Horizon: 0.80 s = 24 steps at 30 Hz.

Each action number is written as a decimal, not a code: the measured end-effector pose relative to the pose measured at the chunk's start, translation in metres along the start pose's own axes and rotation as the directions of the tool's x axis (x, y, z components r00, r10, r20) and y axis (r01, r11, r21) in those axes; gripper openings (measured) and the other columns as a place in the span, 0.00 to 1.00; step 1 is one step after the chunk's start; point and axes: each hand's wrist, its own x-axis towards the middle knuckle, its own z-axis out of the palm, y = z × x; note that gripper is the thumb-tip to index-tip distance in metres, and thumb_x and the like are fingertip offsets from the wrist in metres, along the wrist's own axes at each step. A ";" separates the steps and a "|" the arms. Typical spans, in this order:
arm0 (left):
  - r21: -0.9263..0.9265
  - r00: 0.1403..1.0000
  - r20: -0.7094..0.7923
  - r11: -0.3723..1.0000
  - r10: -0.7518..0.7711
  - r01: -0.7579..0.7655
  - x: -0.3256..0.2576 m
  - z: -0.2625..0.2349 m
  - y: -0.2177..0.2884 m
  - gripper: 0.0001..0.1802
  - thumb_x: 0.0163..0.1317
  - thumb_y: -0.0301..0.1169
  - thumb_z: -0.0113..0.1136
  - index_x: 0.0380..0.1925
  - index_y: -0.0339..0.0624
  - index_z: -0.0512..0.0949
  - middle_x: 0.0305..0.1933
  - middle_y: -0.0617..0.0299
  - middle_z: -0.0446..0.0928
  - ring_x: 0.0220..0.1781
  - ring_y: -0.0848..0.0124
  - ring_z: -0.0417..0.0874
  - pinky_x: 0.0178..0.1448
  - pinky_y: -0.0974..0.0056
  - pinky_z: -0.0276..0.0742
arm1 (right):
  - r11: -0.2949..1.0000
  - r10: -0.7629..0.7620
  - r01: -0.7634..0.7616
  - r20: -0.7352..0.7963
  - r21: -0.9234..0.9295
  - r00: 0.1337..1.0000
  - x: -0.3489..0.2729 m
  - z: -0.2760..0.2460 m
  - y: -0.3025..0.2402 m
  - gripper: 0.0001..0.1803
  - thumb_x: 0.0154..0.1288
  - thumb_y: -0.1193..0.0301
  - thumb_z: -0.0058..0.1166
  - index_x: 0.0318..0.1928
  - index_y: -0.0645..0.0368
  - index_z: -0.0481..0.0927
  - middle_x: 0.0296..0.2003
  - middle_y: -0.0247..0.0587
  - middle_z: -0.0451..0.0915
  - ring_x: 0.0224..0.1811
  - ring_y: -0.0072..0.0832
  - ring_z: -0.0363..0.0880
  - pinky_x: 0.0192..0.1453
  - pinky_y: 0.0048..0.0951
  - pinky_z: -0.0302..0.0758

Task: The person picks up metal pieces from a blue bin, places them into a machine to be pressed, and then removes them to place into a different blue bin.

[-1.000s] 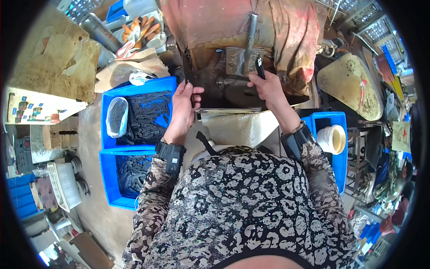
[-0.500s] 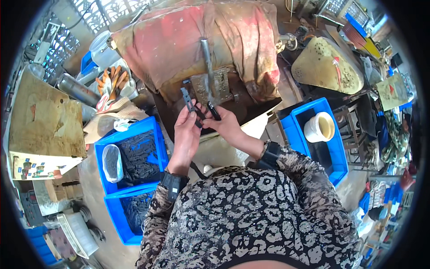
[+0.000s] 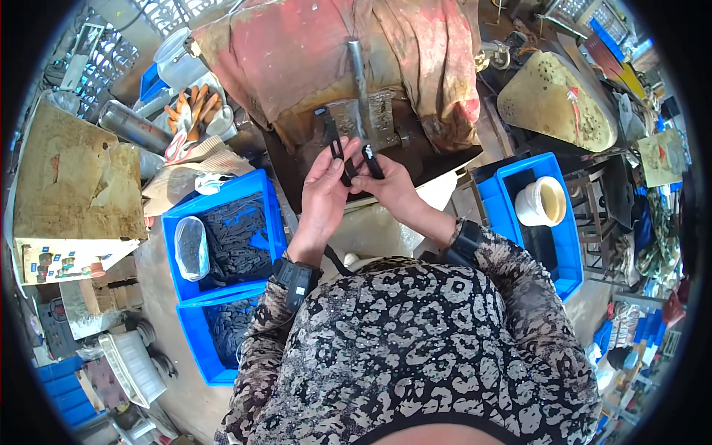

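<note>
My left hand [image 3: 325, 182] is closed on a dark, flat slotted piece [image 3: 335, 143], its narrow end pointing away from me. Close beside it, my right hand [image 3: 391, 185] grips a short black piece [image 3: 371, 161] with a bright spot at its far end. The fingertips of both hands nearly meet around the lower part of the slotted piece. Both hands are in front of a dark metal tray [image 3: 426, 174] under a cloth-draped machine. To their left, a blue bin [image 3: 276, 215] holds many dark flat strips and an oval clear container [image 3: 191, 248].
A second blue bin [image 3: 194, 348] with dark pieces stands nearer me. At right, a blue crate [image 3: 567, 245] carries a white bucket [image 3: 530, 205]. A metal bar [image 3: 359, 81] rises from the machine ahead. Orange-fingered gloves [image 3: 194, 111] lie at far left.
Both hands have shifted slightly right and away in the picture. The slotted piece has turned, showing its slot and a darker face. The whole scene has also shifted a little.
</note>
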 end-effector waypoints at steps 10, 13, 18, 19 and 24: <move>0.514 0.981 -0.189 0.848 -0.030 0.125 -0.001 -0.017 0.001 0.19 0.72 0.30 0.52 0.61 0.42 0.75 0.42 0.61 0.85 0.30 0.83 0.72 0.32 0.78 0.67 | 0.951 -0.129 0.111 -0.045 -0.287 0.991 0.014 -0.023 -0.028 0.09 0.64 0.71 0.64 0.39 0.62 0.79 0.26 0.29 0.79 0.27 0.16 0.76 0.33 0.20 0.73; 0.511 0.990 -0.094 0.849 -0.104 0.138 -0.005 -0.010 -0.007 0.19 0.71 0.28 0.51 0.61 0.42 0.75 0.43 0.62 0.84 0.31 0.84 0.71 0.31 0.79 0.66 | 0.992 0.099 -0.106 -0.097 -0.071 0.990 0.019 -0.027 -0.036 0.10 0.65 0.66 0.63 0.37 0.60 0.80 0.23 0.26 0.76 0.18 0.11 0.65 0.20 0.17 0.59; 0.566 0.983 0.043 0.815 -0.176 0.121 -0.008 -0.006 -0.004 0.19 0.71 0.26 0.50 0.61 0.43 0.75 0.45 0.65 0.83 0.30 0.84 0.69 0.31 0.79 0.66 | 0.967 0.214 -0.194 -0.110 0.165 0.971 0.018 -0.036 -0.033 0.10 0.65 0.64 0.63 0.36 0.57 0.81 0.21 0.24 0.73 0.14 0.09 0.55 0.15 0.17 0.45; 0.562 0.980 0.074 0.820 -0.182 0.110 -0.008 -0.006 -0.003 0.19 0.71 0.26 0.50 0.61 0.43 0.75 0.45 0.65 0.83 0.30 0.84 0.69 0.31 0.79 0.66 | 0.968 0.217 -0.207 -0.060 0.138 0.974 0.017 -0.039 -0.031 0.10 0.65 0.64 0.63 0.36 0.58 0.81 0.21 0.24 0.74 0.15 0.09 0.57 0.17 0.17 0.49; 0.571 0.927 0.181 0.802 -0.329 0.173 -0.017 -0.019 0.002 0.20 0.71 0.25 0.50 0.62 0.40 0.74 0.45 0.64 0.82 0.28 0.83 0.68 0.30 0.77 0.63 | 0.969 -0.057 0.041 -0.060 -0.245 0.997 0.028 -0.046 -0.026 0.12 0.66 0.64 0.62 0.36 0.61 0.82 0.21 0.26 0.76 0.21 0.13 0.68 0.24 0.19 0.63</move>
